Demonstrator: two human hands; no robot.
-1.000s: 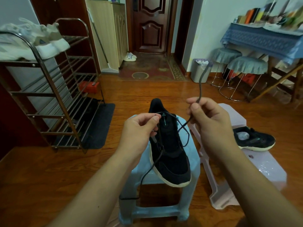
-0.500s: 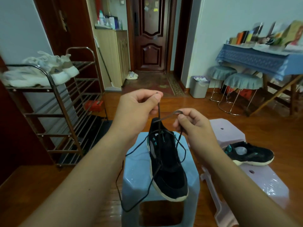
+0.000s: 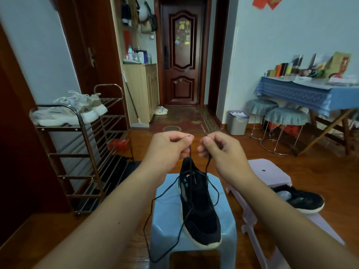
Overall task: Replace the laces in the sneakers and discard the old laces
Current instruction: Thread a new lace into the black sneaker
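Wood floor [image 3: 320,171] fills the room; dark panelled door [image 3: 181,55] at 12 o'clock, blue-clothed bench [image 3: 295,92] with books and clutter at 2 o'clock, two round covered stools [image 3: 285,116] tucked under it. Metal shoe rack [image 3: 81,152] at 9 o'clock, pale sneakers [image 3: 77,108] on its top shelf, a red item on a lower one. Grey waste bin [image 3: 237,123] at 1 o'clock, against the wall beside the doorway. Blue plastic stool [image 3: 165,226] at 6 o'clock, directly below the hands. Lilac stool [image 3: 268,171] tipped over at 4 o'clock, touching or just beside the blue one, cannot tell which. Black sneaker [image 3: 200,208] sits on the blue stool, toe toward camera, heel away, white sole showing. Second black sneaker [image 3: 303,199] at 4 o'clock, lying on the lilac stool. Left hand [image 3: 169,147] and right hand [image 3: 223,150] both raised above the heel end of the sneaker on the blue stool, near each other, knuckles up. Each pinches one end of the black lace [image 3: 191,162] between thumb and forefinger; right-hand tip pokes up past the fingers. Both strands drop from the hands to the sneaker's upper eyelets. Slack loops out to either side of the shoe; the left loop hangs off the stool front to about 6 o'clock. Lace is threaded through the shoe; how many eyelets, can't tell.
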